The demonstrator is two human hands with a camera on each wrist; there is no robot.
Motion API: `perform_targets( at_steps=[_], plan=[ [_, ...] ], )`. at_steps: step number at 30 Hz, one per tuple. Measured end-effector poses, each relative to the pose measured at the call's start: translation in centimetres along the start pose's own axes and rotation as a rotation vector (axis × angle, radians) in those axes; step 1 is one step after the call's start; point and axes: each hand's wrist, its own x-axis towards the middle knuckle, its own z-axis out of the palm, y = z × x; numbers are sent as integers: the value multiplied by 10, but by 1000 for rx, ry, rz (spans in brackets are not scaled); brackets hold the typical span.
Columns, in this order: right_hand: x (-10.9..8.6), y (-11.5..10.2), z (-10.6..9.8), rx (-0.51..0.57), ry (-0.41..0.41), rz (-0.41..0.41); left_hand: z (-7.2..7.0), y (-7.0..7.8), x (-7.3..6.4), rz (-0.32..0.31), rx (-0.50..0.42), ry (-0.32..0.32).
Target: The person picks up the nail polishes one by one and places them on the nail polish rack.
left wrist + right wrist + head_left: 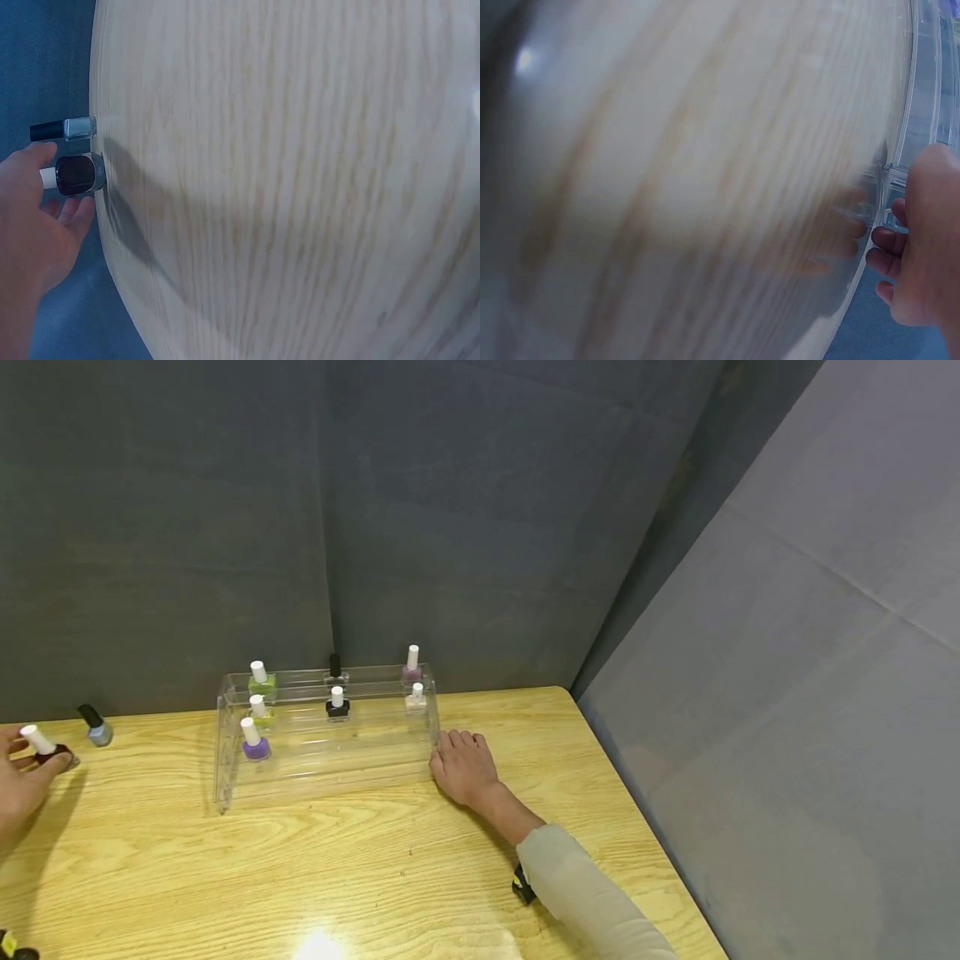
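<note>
At the far left, my left hand (26, 785) has its thumb and fingers around a dark nail polish bottle with a white cap (77, 174). Beside it stands a light blue nail polish bottle with a black cap (99, 733). A clear stepped display rack (330, 785) sits toward the back of the table. My right hand (465, 768), fingers curled, grips the rack's front right corner. In the rack are a purple bottle (257, 748), a black one (337, 708), a pale one (416, 700), green ones (262, 683) and others on the upper steps.
The wooden table (360, 877) ends at a dark cloth wall (465, 527) behind and a grey cloth panel (810, 710) on the right. A black strap piece (522, 887) shows by the right sleeve (585, 893).
</note>
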Motion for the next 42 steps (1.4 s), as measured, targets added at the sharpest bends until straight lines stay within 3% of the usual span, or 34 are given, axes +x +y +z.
perform_targets(
  at_steps=[4,10,14,17,23,28,34,42],
  plan=[
    [0,-1,-1,-8,-1,4,0,-4,4,58,-11,-24],
    [1,0,3,-7,17,4,1,3,6,78,-1,-66],
    [0,0,2,1,27,0,1,2,9,67,70,-106],
    [-1,0,0,0,29,-5,1,0,12,20,129,-137],
    [-1,0,0,9,38,-12,2,6,9,18,210,-140],
    [-2,-1,0,16,32,-10,1,5,8,55,236,-131],
    [-2,-1,-1,5,12,4,1,2,10,42,250,-135],
    [-1,-1,-1,0,11,4,-4,23,-5,52,250,-134]
  ],
)
